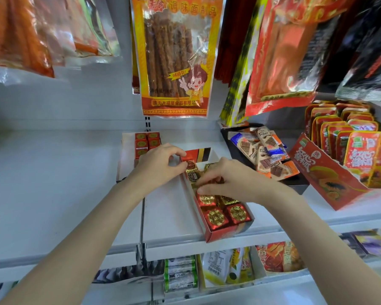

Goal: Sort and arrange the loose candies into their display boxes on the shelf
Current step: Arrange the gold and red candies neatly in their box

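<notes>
A long red display box (pixel 216 235) lies on the white shelf (pixel 53 190), running front to back. Red foil candies (pixel 216 216) with gold seals fill its near end; gold and dark foil candies (pixel 191 172) lie loose in its middle. My left hand (pixel 157 165) pinches a candy (pixel 190 165) at the box's left wall near the far end. My right hand (pixel 227 180) reaches over the middle of the box, fingers curled down on the loose candies. A second white box (pixel 125 155) behind my left hand holds small red cubes (pixel 146 143).
A black tray (pixel 295 183) of chocolate bars sits to the right, and a red box of snack packets (pixel 330 172) beyond it. Hanging snack bags (pixel 176 56) crowd the space above. A lower shelf holds more packets (pixel 224 269). The shelf's left part is bare.
</notes>
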Motion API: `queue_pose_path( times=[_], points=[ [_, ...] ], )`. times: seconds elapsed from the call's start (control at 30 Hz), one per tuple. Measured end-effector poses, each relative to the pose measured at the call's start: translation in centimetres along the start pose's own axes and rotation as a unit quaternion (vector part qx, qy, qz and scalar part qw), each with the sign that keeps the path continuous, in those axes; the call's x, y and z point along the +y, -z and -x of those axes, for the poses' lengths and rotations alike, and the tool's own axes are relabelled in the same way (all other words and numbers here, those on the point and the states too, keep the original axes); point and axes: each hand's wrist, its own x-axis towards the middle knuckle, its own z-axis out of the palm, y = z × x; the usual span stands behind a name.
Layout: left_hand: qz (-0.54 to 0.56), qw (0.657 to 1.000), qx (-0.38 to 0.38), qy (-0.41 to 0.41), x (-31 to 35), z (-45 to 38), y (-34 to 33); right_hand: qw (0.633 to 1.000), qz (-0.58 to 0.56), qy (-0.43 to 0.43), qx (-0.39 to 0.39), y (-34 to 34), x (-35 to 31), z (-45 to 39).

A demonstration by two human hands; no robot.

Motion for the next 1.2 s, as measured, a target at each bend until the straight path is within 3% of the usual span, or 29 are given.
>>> queue_pose_path(
  times=[0.1, 0.3, 0.37, 0.5, 0.63, 0.83, 0.9, 1.03, 1.2],
  points=[
    [0.000, 1.000, 0.001, 0.001, 0.0, 0.0, 0.1, 1.000, -0.019, -0.004, 0.006, 0.4, 0.4, 0.3],
    [0.007, 1.000, 0.004, 0.001, -0.1, -0.1, 0.0, 0.997, -0.059, -0.001, -0.052, 0.7, 0.7, 0.5],
    [0.012, 1.000, 0.006, -0.003, -0.3, -0.1, 0.0, 0.998, -0.069, -0.004, -0.009, 0.8, 0.7, 0.1],
    [0.012, 1.000, 0.004, -0.006, -0.6, -0.1, 0.1, 0.987, -0.003, -0.043, 0.155, 0.7, 0.7, -1.8],
    [0.014, 1.000, 0.000, -0.007, -0.9, -0.1, 0.1, 0.986, 0.117, -0.101, 0.055, -0.7, -0.2, -3.6],
    [0.009, 1.000, -0.003, -0.012, -1.0, -0.2, 0.1, 0.978, 0.189, -0.087, 0.031, -0.8, -0.5, -3.7],
    [0.009, 1.000, -0.004, -0.011, -1.0, -0.2, 0.1, 0.979, 0.189, -0.072, 0.028, -0.7, -0.4, -3.6],
    [0.005, 1.000, -0.004, -0.012, -1.0, -0.3, 0.1, 0.996, 0.052, -0.049, 0.060, -0.3, 0.3, -3.0],
    [0.006, 1.000, -0.003, -0.010, -0.9, -0.3, 0.0, 0.989, 0.135, -0.039, 0.038, -0.8, 0.2, -3.2]
  ],
)
